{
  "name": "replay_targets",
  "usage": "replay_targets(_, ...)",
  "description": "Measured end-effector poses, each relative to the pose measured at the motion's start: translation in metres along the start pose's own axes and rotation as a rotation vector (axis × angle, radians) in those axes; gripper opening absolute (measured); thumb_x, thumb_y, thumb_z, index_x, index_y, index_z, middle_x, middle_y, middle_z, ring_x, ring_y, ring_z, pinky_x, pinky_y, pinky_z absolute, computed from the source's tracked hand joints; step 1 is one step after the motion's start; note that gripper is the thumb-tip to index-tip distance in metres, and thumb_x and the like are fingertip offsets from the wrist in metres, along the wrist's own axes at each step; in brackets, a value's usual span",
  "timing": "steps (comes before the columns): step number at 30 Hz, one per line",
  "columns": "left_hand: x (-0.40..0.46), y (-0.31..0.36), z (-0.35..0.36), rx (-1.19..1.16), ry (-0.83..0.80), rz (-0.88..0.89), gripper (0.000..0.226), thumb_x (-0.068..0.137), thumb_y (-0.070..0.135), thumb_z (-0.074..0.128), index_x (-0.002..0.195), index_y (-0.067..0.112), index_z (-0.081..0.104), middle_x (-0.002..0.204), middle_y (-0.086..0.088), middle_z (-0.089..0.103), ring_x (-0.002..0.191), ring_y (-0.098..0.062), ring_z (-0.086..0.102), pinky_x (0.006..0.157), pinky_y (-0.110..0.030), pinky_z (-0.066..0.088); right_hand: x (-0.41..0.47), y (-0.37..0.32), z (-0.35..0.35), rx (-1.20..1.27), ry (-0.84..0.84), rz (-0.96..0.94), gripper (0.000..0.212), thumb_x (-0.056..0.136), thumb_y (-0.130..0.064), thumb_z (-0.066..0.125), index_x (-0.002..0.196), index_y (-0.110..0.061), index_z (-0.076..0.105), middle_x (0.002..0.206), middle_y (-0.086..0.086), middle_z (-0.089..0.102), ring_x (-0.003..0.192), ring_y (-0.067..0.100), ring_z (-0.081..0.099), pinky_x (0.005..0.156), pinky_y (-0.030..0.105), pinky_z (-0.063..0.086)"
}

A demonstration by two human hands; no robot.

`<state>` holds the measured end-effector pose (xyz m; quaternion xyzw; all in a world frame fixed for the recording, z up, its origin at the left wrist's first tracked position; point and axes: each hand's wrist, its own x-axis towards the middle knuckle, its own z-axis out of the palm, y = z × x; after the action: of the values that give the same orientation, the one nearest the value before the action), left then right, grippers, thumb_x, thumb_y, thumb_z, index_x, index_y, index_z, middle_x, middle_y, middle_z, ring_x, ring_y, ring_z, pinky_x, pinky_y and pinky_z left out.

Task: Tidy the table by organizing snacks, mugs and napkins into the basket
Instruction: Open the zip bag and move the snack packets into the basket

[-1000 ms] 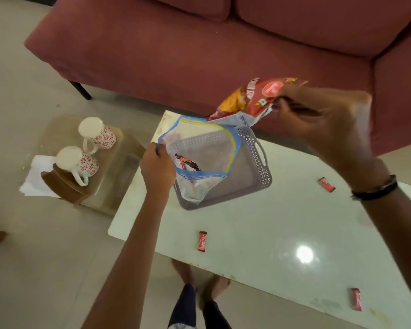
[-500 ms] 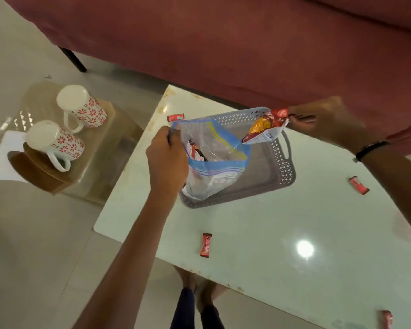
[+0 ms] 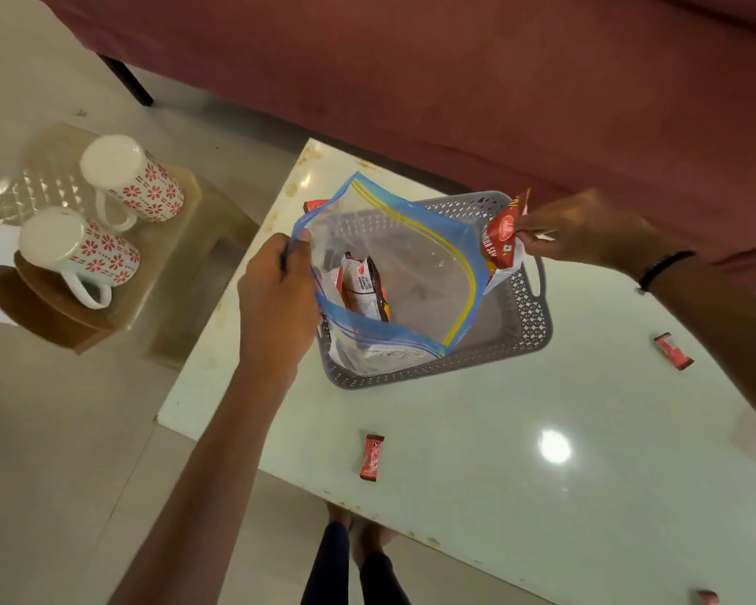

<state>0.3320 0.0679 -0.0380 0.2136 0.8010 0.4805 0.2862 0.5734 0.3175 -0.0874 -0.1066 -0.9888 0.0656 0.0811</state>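
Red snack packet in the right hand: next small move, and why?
Probably lower the red snack packet leftward into the zip bag's open mouth and let go. The right hand pinches it right at the bag's far rim, the left hand grips the near rim to hold the mouth wide, and one packet already sits inside, over the grey basket.

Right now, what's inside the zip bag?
One dark snack packet shows inside the zip bag. The bag's bottom, crumpled in the basket, can't be read clearly.
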Motion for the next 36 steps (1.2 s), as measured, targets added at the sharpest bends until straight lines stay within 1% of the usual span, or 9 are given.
replay_targets(6,-0.002,-0.003,0.005,-0.006,-0.012,-0.033,0.034,0.098,0.034,0.041,0.069,0.019,0.045,0.064,-0.002,0.051,0.059,-0.017,0.048,0.057,-0.033,0.043,-0.002,0.013,0.022,-0.078,-0.203,-0.081,0.023,0.081,-0.017,0.055,0.081,-0.006,0.074,0.066,0.009,0.072,0.046,0.026,0.064,0.04,0.025,0.046)
replay_targets(10,-0.004,-0.006,0.008,-0.029,-0.017,-0.048,0.035,0.098,0.034,0.041,0.069,0.016,0.044,0.064,-0.006,0.05,0.063,-0.022,0.048,0.061,-0.038,0.043,-0.018,0.026,0.033,-0.044,-0.259,0.183,0.046,0.087,-0.031,0.037,0.09,-0.006,0.074,0.074,0.015,0.074,0.058,0.033,0.067,0.053,0.032,0.05)
replay_targets(13,-0.005,-0.01,0.01,-0.038,-0.026,-0.056,0.035,0.098,0.035,0.041,0.067,0.019,0.044,0.064,-0.007,0.049,0.064,-0.022,0.049,0.062,-0.039,0.043,-0.019,0.021,0.043,0.051,-0.164,0.41,0.055,0.085,-0.045,0.035,0.095,-0.008,0.074,0.074,0.016,0.073,0.064,0.034,0.067,0.061,0.032,0.049)
replay_targets(16,-0.008,-0.011,0.012,-0.047,-0.033,-0.046,0.035,0.098,0.034,0.041,0.067,0.017,0.044,0.062,-0.006,0.047,0.06,-0.021,0.047,0.059,-0.037,0.042,-0.011,0.011,0.056,0.101,-0.042,0.67,0.025,0.086,-0.022,0.062,0.102,-0.005,0.073,0.089,0.019,0.074,0.08,0.032,0.07,0.074,0.029,0.049)
replay_targets(20,-0.01,-0.017,0.014,-0.046,-0.047,-0.027,0.038,0.097,0.037,0.044,0.073,0.007,0.045,0.064,-0.014,0.049,0.059,-0.024,0.046,0.061,-0.039,0.043,-0.005,0.003,0.071,0.279,0.177,0.983,0.021,0.081,-0.008,0.064,0.099,-0.003,0.073,0.098,0.015,0.074,0.088,0.025,0.071,0.069,0.013,0.05)
replay_targets(22,-0.012,-0.02,0.014,-0.044,-0.048,-0.027,0.037,0.096,0.038,0.044,0.073,0.009,0.045,0.064,-0.012,0.05,0.06,-0.024,0.048,0.062,-0.039,0.043,-0.003,-0.001,0.076,0.282,0.216,1.036,0.022,0.08,-0.009,0.062,0.098,-0.004,0.073,0.098,0.015,0.074,0.089,0.025,0.07,0.073,0.023,0.053)
replay_targets(27,-0.014,-0.017,0.013,-0.032,-0.043,-0.039,0.032,0.095,0.038,0.046,0.069,0.02,0.044,0.062,-0.002,0.052,0.05,-0.009,0.052,0.053,-0.023,0.041,-0.002,-0.021,0.067,0.333,0.3,1.084,0.028,0.08,-0.017,0.058,0.099,-0.001,0.071,0.098,0.015,0.073,0.089,0.025,0.069,0.068,0.017,0.043)
replay_targets(31,-0.017,-0.012,0.01,-0.045,-0.034,-0.074,0.028,0.095,0.033,0.05,0.07,0.021,0.044,0.064,0.002,0.051,0.051,-0.009,0.05,0.051,-0.019,0.037,0.011,-0.077,0.017,0.506,0.636,1.075,0.015,0.083,-0.008,0.06,0.093,-0.005,0.071,0.088,0.005,0.072,0.07,-0.005,0.062,0.067,0.0,0.041)
replay_targets(36,-0.018,-0.006,0.002,-0.048,-0.036,-0.044,0.018,0.089,0.026,0.061,0.076,0.016,0.052,0.069,0.0,0.055,0.055,-0.014,0.048,0.056,-0.027,0.04,0.063,-0.171,-0.022,0.548,0.373,0.485,0.011,0.083,-0.005,0.063,0.087,-0.008,0.072,0.085,0.002,0.072,0.077,0.011,0.064,0.074,0.021,0.05)
